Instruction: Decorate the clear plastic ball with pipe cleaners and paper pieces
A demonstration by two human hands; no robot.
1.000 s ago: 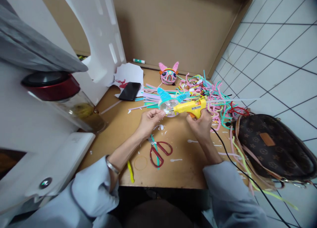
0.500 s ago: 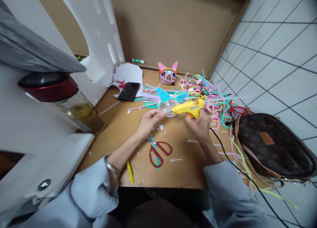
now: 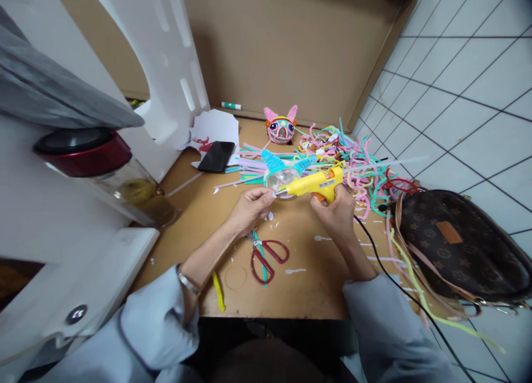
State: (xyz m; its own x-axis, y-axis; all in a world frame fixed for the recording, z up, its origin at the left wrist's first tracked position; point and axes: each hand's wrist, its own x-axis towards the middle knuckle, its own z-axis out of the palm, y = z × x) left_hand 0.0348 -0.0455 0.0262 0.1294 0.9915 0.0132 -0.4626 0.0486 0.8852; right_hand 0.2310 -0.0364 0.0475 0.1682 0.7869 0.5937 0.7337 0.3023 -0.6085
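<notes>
1. Glue gun (image 3: pixel 313 184): we have it above the middle of the desk (image 3: pixel 299 294), nozzle pointing toward the left edge, its cord (image 3: pixel 376 253) trailing past the near right corner.
2. Our right hand (image 3: pixel 337 208) is wrapped round the handle; whether a finger presses the trigger, we cannot tell.
3. Our left hand (image 3: pixel 252 205) has thumb and fingers pinched together on a small pale piece (image 3: pixel 273 195), hardly more than a speck here, with the nozzle tip right at it.
4. The step in hand, we judge, is putting glue on that piece; no glue can be made out.
5. Just beyond the nozzle, toward the far edge, we see the blue-eared figure (image 3: pixel 275 178); a pink-eared figure (image 3: pixel 281 129) sits nearer that edge.
6. The next move, in our judgement, calls for a steady pinch, a light squeeze, and fingertips clear of the hot metal.
7. Between us and the near edge lie scissors (image 3: pixel 260 249), needing no attention.
</notes>
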